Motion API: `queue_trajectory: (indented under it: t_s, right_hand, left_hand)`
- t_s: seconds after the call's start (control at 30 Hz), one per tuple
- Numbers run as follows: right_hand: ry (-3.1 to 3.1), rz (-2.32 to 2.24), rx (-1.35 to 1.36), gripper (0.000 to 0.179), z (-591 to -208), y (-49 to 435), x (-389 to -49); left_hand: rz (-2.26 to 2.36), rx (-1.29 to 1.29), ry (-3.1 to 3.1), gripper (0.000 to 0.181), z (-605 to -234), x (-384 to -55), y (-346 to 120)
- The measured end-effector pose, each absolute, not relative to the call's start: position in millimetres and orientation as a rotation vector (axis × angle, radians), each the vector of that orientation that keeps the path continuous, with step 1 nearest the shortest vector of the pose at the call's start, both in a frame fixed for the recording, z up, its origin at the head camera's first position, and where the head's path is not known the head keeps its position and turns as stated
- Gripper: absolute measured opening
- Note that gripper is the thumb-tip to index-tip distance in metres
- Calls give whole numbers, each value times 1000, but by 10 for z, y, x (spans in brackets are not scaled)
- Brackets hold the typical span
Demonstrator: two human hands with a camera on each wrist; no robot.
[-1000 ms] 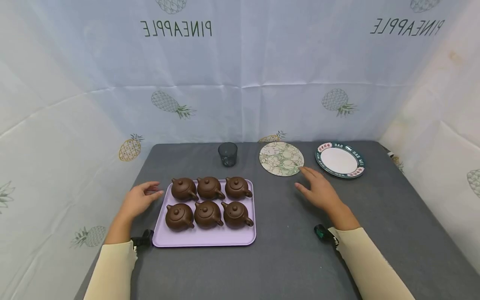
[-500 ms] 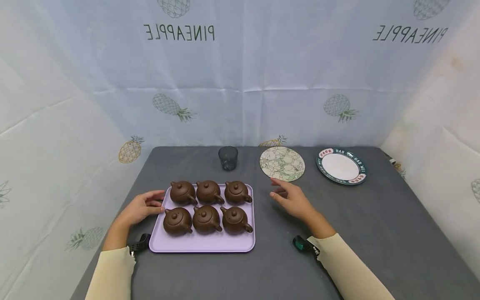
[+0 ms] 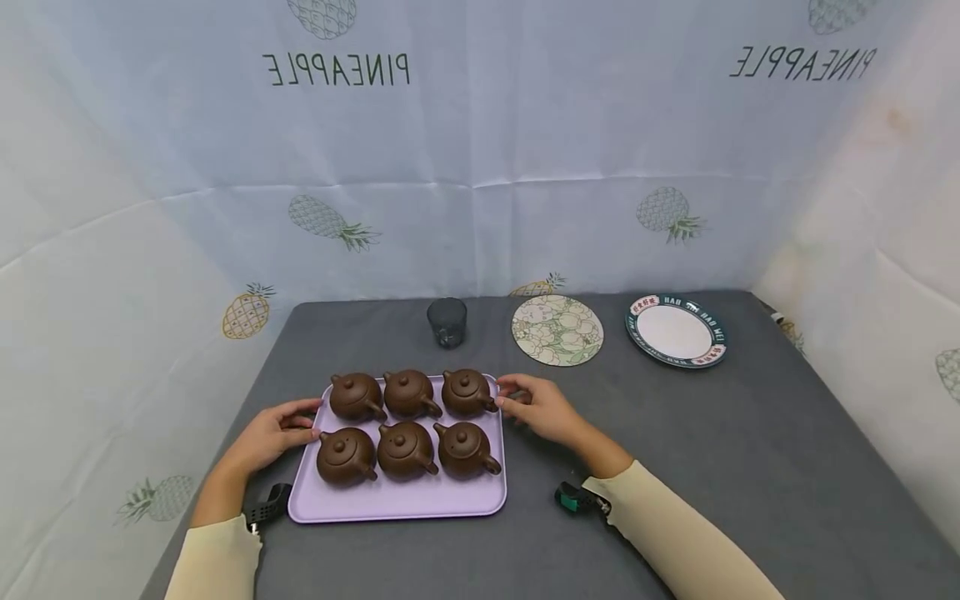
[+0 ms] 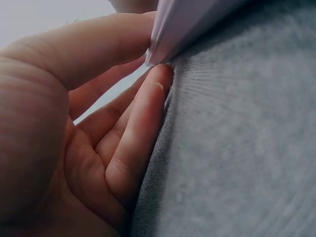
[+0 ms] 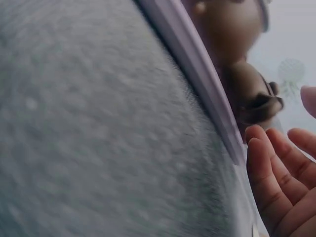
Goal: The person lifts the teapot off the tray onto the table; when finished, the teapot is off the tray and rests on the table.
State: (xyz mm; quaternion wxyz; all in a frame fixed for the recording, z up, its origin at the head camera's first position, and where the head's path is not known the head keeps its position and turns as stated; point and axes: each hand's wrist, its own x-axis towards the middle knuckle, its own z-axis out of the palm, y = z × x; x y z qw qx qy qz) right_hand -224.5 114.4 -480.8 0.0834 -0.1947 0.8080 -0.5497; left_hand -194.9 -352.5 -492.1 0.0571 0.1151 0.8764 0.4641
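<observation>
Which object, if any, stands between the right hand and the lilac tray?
Nothing visible does: the right hand is at the right edge of the lilac tray. The cup, round mat and plate lie farther back.

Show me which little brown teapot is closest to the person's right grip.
The teapot at the right end of the tray's far row: its handle sits close beside the right grip, while the other five stand farther from it.
</observation>
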Motion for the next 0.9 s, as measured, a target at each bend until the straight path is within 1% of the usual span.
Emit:
queue_trajectory:
  t_s: [0.23, 0.37, 0.7, 0.9]
  right_hand:
    - [2342, -1689, -524, 25, -4852, 995, -2253]
    - [2325, -1722, -491, 20, -4775, 949, -2207]
    - [2336, -1833, -360, 15, -4880, 875, -2278]
    - [2487, -1760, -381, 15, -4875, 847, -2258]
  left_hand:
    - [1484, 359, 2631, 56, -4957, -1918, -3562]
    - [1448, 344, 2634, 56, -4945, -1935, -3558]
    - [1460, 328, 2626, 55, -4914, -1930, -3518]
    - [1447, 325, 2642, 54, -4929, -1931, -3518]
